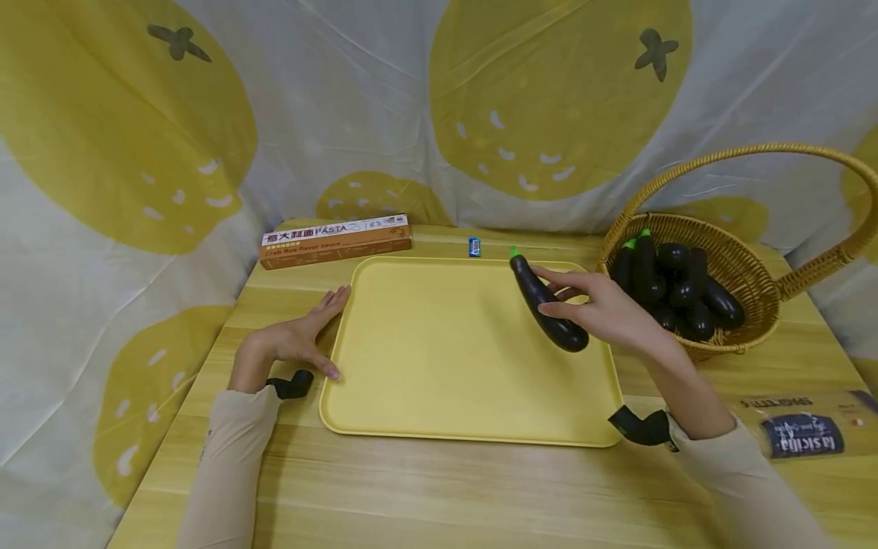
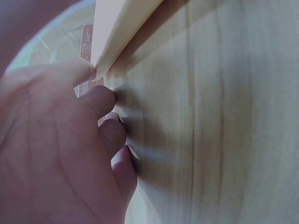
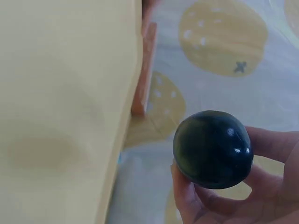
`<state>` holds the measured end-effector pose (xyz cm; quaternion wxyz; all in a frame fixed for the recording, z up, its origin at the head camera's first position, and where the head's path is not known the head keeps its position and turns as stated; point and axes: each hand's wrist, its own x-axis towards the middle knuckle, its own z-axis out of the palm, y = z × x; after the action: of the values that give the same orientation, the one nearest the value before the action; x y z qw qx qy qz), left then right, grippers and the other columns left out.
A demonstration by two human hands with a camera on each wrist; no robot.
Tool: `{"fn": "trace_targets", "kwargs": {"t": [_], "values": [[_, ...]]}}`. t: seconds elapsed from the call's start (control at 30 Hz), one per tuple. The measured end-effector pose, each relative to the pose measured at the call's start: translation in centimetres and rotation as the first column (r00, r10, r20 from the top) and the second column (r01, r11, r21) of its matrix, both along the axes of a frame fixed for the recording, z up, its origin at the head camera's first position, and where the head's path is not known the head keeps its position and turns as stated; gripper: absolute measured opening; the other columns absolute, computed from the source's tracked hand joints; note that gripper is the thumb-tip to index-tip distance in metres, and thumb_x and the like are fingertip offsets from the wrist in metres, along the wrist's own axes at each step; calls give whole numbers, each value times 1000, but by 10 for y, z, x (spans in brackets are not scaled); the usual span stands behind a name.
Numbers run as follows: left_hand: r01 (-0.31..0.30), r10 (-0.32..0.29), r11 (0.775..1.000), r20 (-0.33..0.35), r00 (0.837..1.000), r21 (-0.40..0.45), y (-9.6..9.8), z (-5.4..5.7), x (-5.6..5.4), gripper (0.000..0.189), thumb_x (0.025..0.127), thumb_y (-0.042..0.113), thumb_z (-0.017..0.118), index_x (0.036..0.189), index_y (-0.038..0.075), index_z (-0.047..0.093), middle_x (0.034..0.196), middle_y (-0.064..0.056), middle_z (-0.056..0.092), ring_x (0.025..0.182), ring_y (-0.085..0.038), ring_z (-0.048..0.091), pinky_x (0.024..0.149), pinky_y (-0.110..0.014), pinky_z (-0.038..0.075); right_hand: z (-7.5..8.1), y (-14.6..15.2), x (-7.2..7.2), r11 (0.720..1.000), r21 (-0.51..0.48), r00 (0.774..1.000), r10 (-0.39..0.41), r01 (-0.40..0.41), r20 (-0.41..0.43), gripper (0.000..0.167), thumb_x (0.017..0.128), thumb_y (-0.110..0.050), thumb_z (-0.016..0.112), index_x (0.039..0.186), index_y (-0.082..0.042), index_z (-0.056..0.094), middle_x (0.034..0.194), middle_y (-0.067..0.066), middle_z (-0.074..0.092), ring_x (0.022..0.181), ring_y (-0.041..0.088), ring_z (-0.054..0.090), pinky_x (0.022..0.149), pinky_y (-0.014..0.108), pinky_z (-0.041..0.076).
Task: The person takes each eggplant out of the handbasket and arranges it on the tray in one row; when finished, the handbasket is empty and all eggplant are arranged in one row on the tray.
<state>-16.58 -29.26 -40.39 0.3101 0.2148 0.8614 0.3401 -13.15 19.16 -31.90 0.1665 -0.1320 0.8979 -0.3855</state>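
Between thumb and fingers, my right hand point(image 1: 607, 309) grips a dark purple eggplant point(image 1: 542, 303) with a green stem tip. The eggplant is over the right part of a yellow tray point(image 1: 425, 351), its stem pointing to the back. In the right wrist view the eggplant's rounded end point(image 3: 213, 149) faces the camera, apart from the tray surface. My left hand point(image 1: 295, 339) rests at the tray's left edge, fingers spread, thumb at the rim. From the left wrist, the left fingers point(image 2: 112, 135) are seen near the wooden tabletop beside the tray edge.
A wicker basket point(image 1: 754, 328) with a tall handle holds several eggplants point(image 1: 675, 282) at the right. Behind the tray lie a pasta box point(image 1: 336, 242) and a small blue packet point(image 1: 475, 247). A spaghetti bag point(image 1: 809, 427) lies at the right, partly behind the right forearm.
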Motion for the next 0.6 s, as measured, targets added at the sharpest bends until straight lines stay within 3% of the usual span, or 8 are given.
{"fn": "trace_targets", "kwargs": {"t": [0.23, 0.43, 0.6], "values": [[1, -1, 1000, -12, 1000, -13, 1, 1, 0, 151, 66, 33, 99, 165, 4, -13, 170, -23, -23, 155, -48, -25, 120, -77, 0, -21, -61, -22, 996, -80, 999, -29, 33, 45, 58, 100, -28, 68, 155, -25, 49, 135, 16, 66, 123, 34, 64, 90, 39, 57], [0, 0, 1000, -6, 1000, -6, 1, 2, 0, 151, 66, 33, 99, 165, 4, -13, 170, -23, -23, 156, -47, -25, 120, -77, 0, -42, -110, -34, 974, -208, 991, -68, 91, 115, 57, 98, -24, 70, 152, -23, 53, 128, 16, 67, 114, 30, 70, 81, 28, 57], [2, -2, 1000, -11, 1000, -8, 1, 1, 0, 152, 67, 32, 99, 165, 5, -13, 170, -22, -24, 156, -46, -25, 121, -77, 0, -54, -147, -38, 964, -228, 983, -102, 135, 152, 56, 97, -27, 71, 151, -24, 56, 125, 13, 68, 102, 24, 68, 71, 23, 50]]}}
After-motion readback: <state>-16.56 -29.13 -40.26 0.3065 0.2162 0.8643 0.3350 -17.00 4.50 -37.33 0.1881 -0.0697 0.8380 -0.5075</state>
